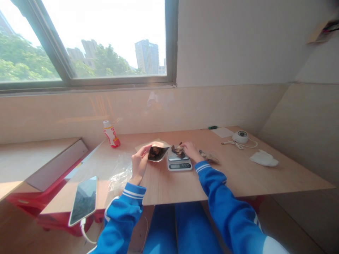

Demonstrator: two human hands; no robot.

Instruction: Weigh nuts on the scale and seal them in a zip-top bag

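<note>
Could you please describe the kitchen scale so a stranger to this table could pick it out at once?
On the wooden table below the window, look between the left hand and right hand: a white digital kitchen scale, the only thing with a dark display along its front, with dark pieces on its top.

A wooden table (230,176) is carrying a digital kitchen scale (179,164), a red-and-white bottle (111,134), a crumpled clear plastic bag (120,173), a white cloth (263,158) and a corded white device (240,137)
</note>
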